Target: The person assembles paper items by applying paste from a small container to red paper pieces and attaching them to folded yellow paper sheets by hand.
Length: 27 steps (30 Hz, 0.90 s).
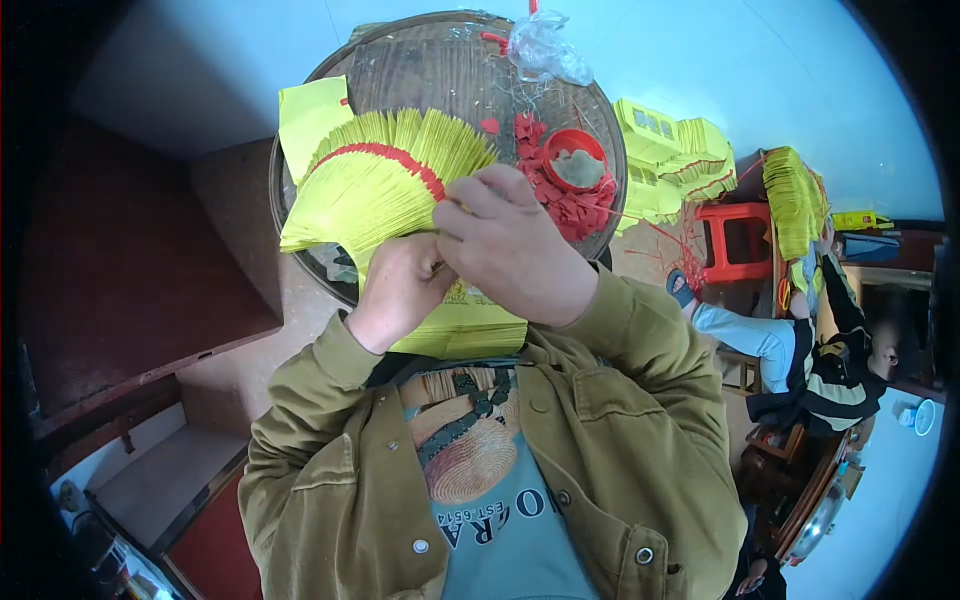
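Observation:
A thick stack of yellow paper sheets is spread like a fan over the near side of the round table, with a band of red paper slips running across it. My left hand is closed at the narrow, gathered end of this fan. Against the fan's right edge, my right hand is closed with bent fingers, touching the left one. What its fingertips pinch is hidden. Below both hands, another pile of yellow paper with printed marks lies close to my body.
On the round wooden table are red paper slips, a red bowl with pale contents, a clear plastic bag and a yellow sheet. Yellow paper bundles and a red stool stand right. Another person sits beyond.

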{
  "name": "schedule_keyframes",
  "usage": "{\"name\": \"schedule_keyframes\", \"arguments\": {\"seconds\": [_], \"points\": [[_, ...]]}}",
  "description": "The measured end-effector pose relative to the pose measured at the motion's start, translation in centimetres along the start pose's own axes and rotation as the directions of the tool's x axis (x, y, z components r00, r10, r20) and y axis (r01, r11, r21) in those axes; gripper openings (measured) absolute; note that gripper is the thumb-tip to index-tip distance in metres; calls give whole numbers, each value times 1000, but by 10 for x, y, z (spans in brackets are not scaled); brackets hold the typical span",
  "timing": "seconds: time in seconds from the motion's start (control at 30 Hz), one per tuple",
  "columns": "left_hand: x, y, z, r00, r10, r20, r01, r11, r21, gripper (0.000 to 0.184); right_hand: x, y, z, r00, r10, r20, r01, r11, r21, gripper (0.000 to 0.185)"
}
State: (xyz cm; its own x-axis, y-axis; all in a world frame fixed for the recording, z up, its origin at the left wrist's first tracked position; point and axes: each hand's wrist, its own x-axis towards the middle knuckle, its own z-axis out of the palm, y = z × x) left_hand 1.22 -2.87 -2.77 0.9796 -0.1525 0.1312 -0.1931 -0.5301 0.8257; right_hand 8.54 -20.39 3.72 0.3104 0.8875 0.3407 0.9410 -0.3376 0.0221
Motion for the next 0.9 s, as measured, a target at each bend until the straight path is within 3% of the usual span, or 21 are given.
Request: {"name": "schedule_keyframes", "arguments": {"seconds": [0.07,0.13,0.17,0.3,0.4,0.5,0.57,0.63,0.73,0.8,0.9], "points": [[1,-1,2,999,31,-22,-31,999,-8,15,3,5,-6,999,24,-23,-24,1000,2,13],[0,0,1,997,62,-45,-63,998,-18,13,-4,17,-16,975,220,39,-216,881,421,24],[0,3,-1,997,35,-65,-38,999,-31,12,-11,23,-17,962,264,71,-264,829,493,30],[1,3,0,996,-8,-92,2,998,-63,12,-34,22,5,945,328,9,-295,838,460,27],[1,3,-2,995,50,-84,-51,999,-13,16,-39,12,31,926,377,30,-337,786,518,32],[1,3,0,997,-25,-69,22,999,-43,19,-46,11,52,913,407,28,-329,694,641,37],[2,8,-2,996,-43,-79,36,995,-92,18,-49,11,57,870,480,114,-403,559,725,40],[0,10,-1,995,-62,-84,50,988,-143,17,-51,7,60,867,496,35,-373,601,707,39],[0,11,-1,996,-32,-89,28,998,-48,13,-50,1,59,858,505,-94,-334,686,646,37],[2,15,-4,987,129,-96,-115,983,141,14,-51,0,56,853,501,-147,-322,726,608,36],[7,14,-2,964,250,-92,-216,936,279,10,-54,3,50,889,426,-167,-275,789,550,39]]}}
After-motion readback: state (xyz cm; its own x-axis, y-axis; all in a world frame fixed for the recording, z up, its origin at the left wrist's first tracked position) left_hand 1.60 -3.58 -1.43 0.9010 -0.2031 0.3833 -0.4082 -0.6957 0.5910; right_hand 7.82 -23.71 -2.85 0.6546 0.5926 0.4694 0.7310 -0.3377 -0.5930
